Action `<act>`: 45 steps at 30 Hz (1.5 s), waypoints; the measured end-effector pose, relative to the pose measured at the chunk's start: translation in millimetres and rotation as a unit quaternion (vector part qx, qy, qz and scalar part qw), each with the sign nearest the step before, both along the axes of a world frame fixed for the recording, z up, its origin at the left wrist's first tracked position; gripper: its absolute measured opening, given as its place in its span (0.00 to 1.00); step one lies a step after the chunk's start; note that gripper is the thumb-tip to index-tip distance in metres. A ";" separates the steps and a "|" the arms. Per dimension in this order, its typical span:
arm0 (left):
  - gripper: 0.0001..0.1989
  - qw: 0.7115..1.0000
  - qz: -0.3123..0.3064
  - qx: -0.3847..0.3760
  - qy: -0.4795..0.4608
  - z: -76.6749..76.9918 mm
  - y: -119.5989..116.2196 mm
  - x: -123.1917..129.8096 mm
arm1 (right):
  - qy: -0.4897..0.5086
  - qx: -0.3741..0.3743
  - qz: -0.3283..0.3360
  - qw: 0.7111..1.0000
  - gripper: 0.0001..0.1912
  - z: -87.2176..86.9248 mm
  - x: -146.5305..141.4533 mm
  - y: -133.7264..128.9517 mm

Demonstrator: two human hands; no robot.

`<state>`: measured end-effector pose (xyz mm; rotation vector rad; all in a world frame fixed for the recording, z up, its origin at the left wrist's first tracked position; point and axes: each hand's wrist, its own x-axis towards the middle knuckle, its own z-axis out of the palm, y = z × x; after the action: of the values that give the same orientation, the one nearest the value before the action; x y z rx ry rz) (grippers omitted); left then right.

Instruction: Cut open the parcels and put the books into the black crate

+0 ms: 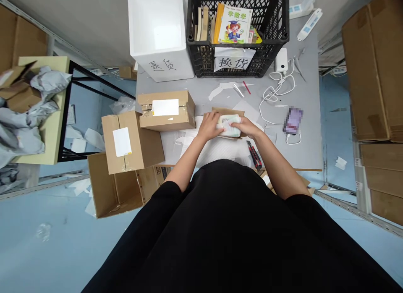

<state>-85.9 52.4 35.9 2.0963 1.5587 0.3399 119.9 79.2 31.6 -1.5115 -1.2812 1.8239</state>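
Near the front of the grey table, a small white and pale green soft packet (229, 126) is held between my two hands. My left hand (208, 126) grips its left side, fingers curled at its far corner. From the right, my right hand (247, 126) pinches the packet with the thumb lying across its top. Brown cardboard (235, 112) of a small box shows behind and under it, mostly hidden. White wrapping sheet (217, 152) spreads beneath my hands. A red and black utility knife (254, 155) lies just right of my right forearm.
Two taped cartons, one (166, 111) behind the other (132, 142), stand left. A white bin (162, 60) and black crate (233, 60) of books line the back. A phone (292, 121) and white cables (270, 95) lie right. An open carton (116, 188) sits below the left edge.
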 end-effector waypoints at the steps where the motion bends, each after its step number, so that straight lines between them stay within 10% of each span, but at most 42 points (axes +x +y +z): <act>1: 0.33 1.000 0.008 -0.003 -0.002 4.4 2.2 -0.5 | 0.005 0.006 -0.009 1.000 0.12 4.0 -0.4 1.3; 12: 0.28 0.973 0.115 -0.133 -0.147 38.4 -28.0 -8.4 | 0.026 0.044 -0.043 0.998 0.23 43.5 -15.2 -20.4; 19: 0.30 0.852 0.193 -0.264 -0.408 4.0 -104.3 -5.5 | -0.029 0.005 -0.111 0.993 0.24 22.8 -30.3 -69.3; 26: 0.29 0.792 0.321 -0.271 -0.443 -34.0 -161.3 12.6 | -0.008 -0.030 -0.079 0.996 0.24 -8.1 -36.8 -137.2; 45: 0.12 0.900 0.291 -0.308 -0.099 -113.4 -145.8 19.1 | -0.305 0.098 0.101 0.942 0.40 -81.7 -37.1 -130.5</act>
<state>-66.8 -93.4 -77.5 1.0657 1.8352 0.2068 82.8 -51.3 -50.0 -1.9686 -1.8973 1.3103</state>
